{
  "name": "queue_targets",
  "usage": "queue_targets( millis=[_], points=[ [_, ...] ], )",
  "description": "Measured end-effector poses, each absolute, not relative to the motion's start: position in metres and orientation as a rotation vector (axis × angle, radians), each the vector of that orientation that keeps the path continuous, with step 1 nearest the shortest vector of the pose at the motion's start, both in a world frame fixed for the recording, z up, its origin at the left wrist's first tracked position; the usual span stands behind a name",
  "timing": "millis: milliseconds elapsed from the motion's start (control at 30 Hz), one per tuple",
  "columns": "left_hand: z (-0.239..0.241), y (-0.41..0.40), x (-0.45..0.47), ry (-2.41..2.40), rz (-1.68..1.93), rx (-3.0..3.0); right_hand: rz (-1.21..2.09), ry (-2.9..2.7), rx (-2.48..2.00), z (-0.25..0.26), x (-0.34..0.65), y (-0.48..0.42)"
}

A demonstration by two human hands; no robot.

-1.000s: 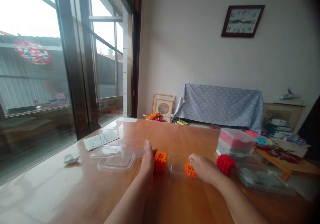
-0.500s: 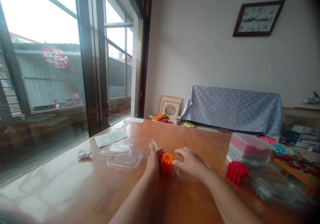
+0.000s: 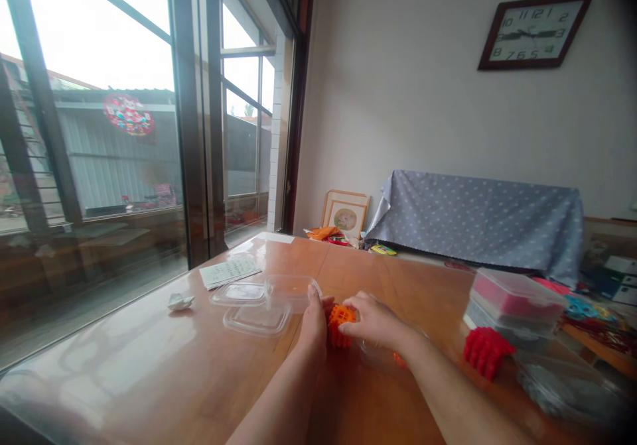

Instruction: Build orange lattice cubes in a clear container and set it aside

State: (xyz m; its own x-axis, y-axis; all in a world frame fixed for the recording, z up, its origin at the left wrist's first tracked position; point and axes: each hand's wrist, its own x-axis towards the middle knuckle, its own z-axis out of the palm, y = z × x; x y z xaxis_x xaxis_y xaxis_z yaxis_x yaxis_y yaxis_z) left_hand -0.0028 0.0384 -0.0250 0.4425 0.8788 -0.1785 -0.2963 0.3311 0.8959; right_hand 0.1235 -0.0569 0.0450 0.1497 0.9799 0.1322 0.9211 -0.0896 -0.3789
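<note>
An orange block cube [image 3: 340, 320] sits on the wooden table [image 3: 149, 372] between my two hands. My left hand [image 3: 313, 317] presses against its left side with fingers together. My right hand [image 3: 374, 322] curls over its top and right side, fingers gripping it. Under my right wrist lies a clear plastic tub [image 3: 378, 355] with a smaller orange piece [image 3: 399, 360] in it, mostly hidden by my arm. A red block cube [image 3: 485, 352] rests further right.
Clear plastic lids and a tub [image 3: 259, 302] lie left of my hands, with a paper sheet [image 3: 229, 270] and a crumpled scrap [image 3: 180, 301] beyond. Stacked lidded boxes [image 3: 512, 299] stand at the right. A large window runs along the left edge.
My right hand left the small orange piece in the tub and moved left onto the orange cube. The camera view shifted left; my left hand stayed against the cube.
</note>
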Motion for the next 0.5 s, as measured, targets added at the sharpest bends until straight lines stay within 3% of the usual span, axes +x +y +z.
queue_targets(
  millis=[300, 500],
  points=[
    [-0.026, 0.036, -0.002, 0.773, 0.900, 0.976, 0.206, -1.651, -1.975, 0.040, 0.159, -0.080],
    [-0.028, 0.037, 0.000, 0.779, 0.915, 0.999, 0.167, -1.737, -2.263, 0.049, 0.201, -0.127]
  ],
)
